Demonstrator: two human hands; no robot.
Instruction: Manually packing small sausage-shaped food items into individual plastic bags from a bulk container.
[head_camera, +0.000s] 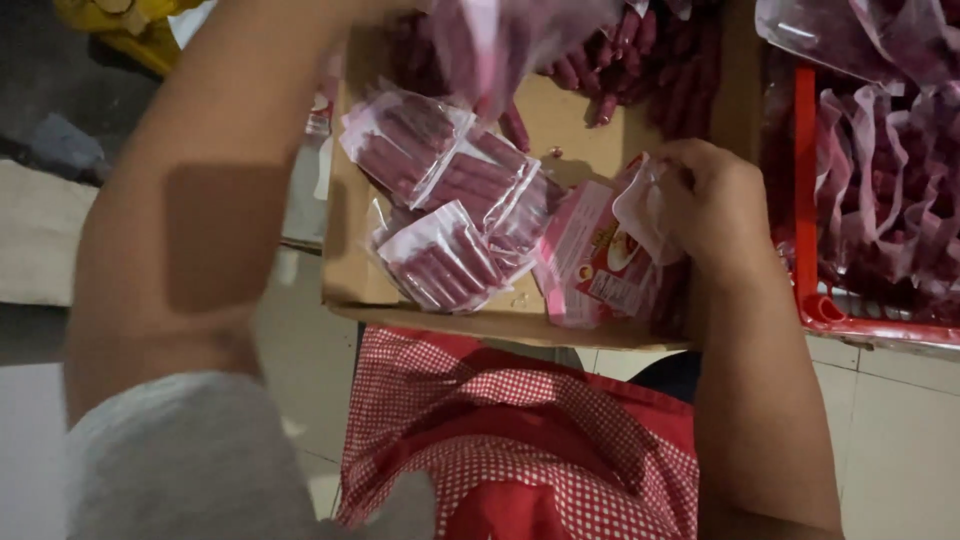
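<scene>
The printed pink pouch (600, 262) lies at the near right corner of the cardboard tray (350, 285), its clear mouth pinched in the clenched right hand (708, 205). This looks like the filling step: the pouch is held at its opening. The next move seems to call for spreading that mouth wide and keeping it steady. The left hand is raised past the tray's far edge and out of view; only its forearm (190, 200) shows, beside a blurred clear bag of red sausages (500, 40), so its grip cannot be told. 3 sealed sausage packs (445, 200) overlap mid-tray, loose sausages (640, 60) lie at the far edge, and a red crate (806, 200) of more packs stands to the right.
</scene>
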